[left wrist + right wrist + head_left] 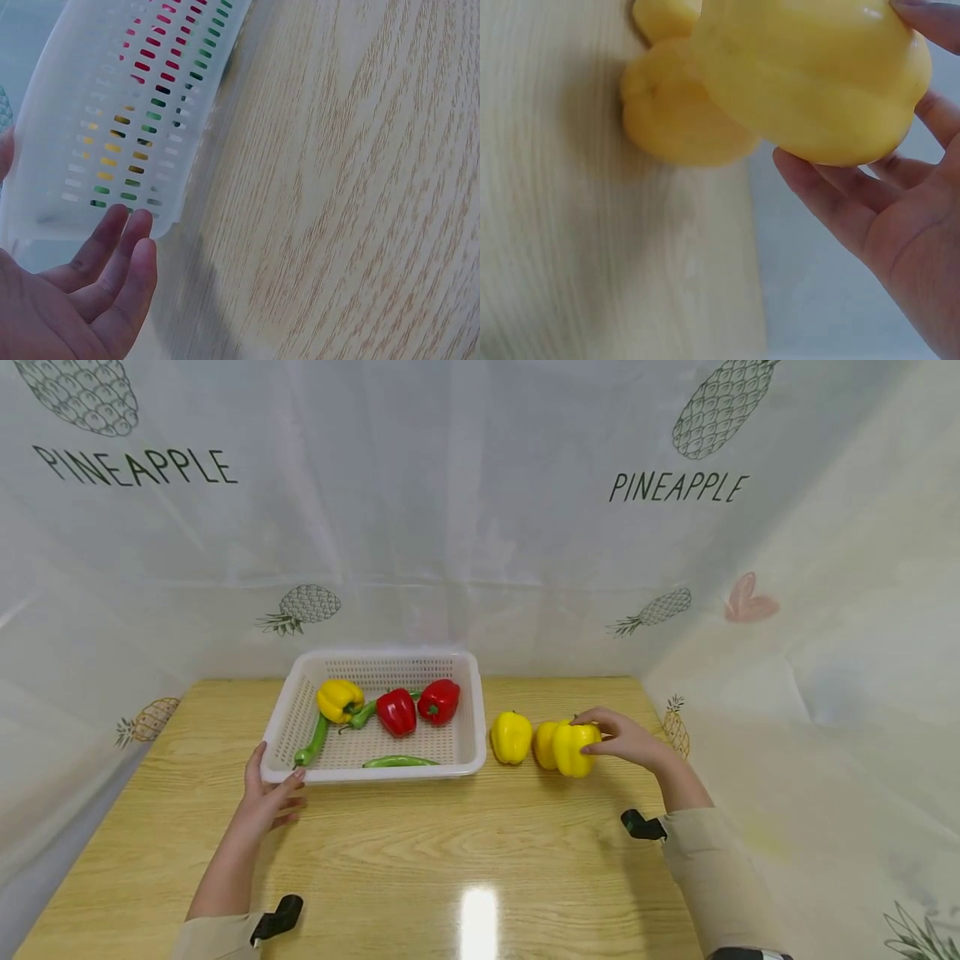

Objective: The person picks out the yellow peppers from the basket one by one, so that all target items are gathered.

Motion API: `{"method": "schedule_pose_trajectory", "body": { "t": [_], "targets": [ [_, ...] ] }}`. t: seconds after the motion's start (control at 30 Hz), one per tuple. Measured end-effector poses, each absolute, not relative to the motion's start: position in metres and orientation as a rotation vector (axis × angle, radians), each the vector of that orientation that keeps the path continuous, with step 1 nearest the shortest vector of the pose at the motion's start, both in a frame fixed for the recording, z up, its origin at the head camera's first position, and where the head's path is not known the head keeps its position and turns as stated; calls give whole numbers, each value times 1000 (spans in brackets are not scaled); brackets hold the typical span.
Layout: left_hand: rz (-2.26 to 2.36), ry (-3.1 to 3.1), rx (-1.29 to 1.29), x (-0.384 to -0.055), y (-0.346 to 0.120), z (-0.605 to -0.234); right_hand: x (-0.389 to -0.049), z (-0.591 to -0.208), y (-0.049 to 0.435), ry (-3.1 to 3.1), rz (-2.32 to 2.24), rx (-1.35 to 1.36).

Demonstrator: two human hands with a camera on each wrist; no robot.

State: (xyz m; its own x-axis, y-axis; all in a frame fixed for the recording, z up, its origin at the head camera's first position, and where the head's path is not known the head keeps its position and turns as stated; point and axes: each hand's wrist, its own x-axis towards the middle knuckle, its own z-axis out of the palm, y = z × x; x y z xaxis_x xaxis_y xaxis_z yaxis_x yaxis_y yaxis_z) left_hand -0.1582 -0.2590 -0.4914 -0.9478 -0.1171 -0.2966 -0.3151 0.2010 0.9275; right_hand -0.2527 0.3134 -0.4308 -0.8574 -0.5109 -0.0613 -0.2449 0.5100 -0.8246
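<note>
At the front left corner of the white plastic basket [372,774], my left hand [264,800] holds the corner, one digit along the left side and fingertips at the front wall. In the left wrist view, its fingers [112,274] reach the slotted wall. My right hand [626,742] grips a yellow bell pepper [573,750] between thumb and fingers. The right wrist view shows this pepper [817,82] raised off the table. It partly covers a second yellow bell pepper [544,745] standing behind it. A third yellow bell pepper [512,737] stands beside the basket.
Inside the basket lie a yellow bell pepper [337,700], two red bell peppers [396,713] and several long green peppers [313,745]. A wooden table [420,860] bears everything. Behind it hangs a pale curtain [420,527] printed with pineapples, close along the table's back edge.
</note>
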Motion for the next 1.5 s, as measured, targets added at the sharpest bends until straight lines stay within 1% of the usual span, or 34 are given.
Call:
{"method": "schedule_pose_trajectory", "body": {
  "t": [0.2, 0.5, 0.73, 1.03, 1.5],
  "targets": [
    [1839, 2310, -431, -157, -259, -490, -250, -438, 330, 2512, -1244, -522],
    [1836, 2320, -416, -155, -257, -487, -252, -451, 348, 2491, -1265, -437],
    [1838, 2319, -420, -156, -257, -487, -245, -440, 346, 2488, -1223, -366],
    [1835, 2310, -440, -155, -256, -488, -261, -465, 357, 2573, -1117, -321],
    [1834, 2316, -435, -155, -256, -487, -274, -471, 354, 2602, -1025, -313]
  ]
}}
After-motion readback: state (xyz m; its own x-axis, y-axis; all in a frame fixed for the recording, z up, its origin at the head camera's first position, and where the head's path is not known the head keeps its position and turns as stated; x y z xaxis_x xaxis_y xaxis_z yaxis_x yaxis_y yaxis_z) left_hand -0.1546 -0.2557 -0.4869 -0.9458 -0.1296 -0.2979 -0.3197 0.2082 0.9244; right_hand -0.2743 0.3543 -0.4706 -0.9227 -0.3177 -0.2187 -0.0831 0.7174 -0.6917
